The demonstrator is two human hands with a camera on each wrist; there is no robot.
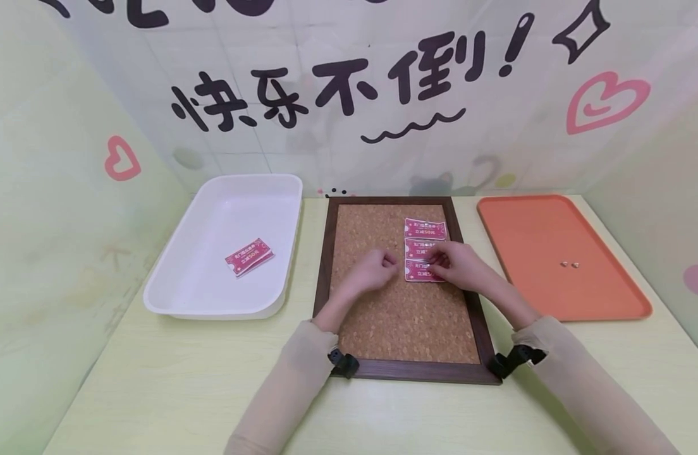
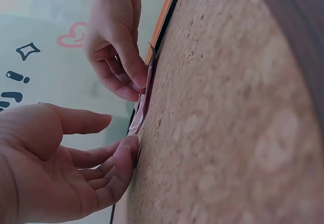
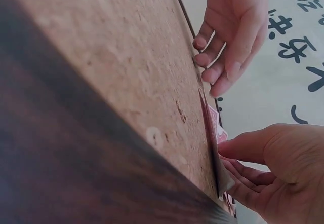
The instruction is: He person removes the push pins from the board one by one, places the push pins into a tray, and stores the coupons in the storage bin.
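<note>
Red printed coupons (image 1: 425, 230), three in a column, lie on the right half of the cork board (image 1: 377, 322); large line on the top one reads 立减50元, smaller line above it begins 无门, remainder too blurred to read. Lowest coupon (image 1: 415, 272) partly covered by the right hand (image 1: 459, 265), thumb and fingers bent narrowly at its right part; cannot tell whether they pinch the card or a small pin. Left hand (image 1: 374, 270) just left of the column, thumb apart from loosely bent fingers, grip holding nothing visible. White tray (image 1: 212, 218), left of board: two more coupons (image 1: 249, 256), overlapping, upper one again marked 立减50元. Orange tray (image 1: 531, 240), right of board: two small metallic pieces (image 1: 569, 265). Back wall (image 1: 326, 148): black lettering 快乐不倒!, a further row above cut off by the view's edge; wavy underline, four-pointed star, pink heart (image 1: 607, 104) at right. Second pink heart (image 1: 122, 158) on left side wall. Board framed in dark brown wood; tabletop (image 1: 201, 385) pale, faint wood grain. Sleeves (image 1: 294, 366) beige, black straps (image 1: 343, 364) at both cuffs.
</note>
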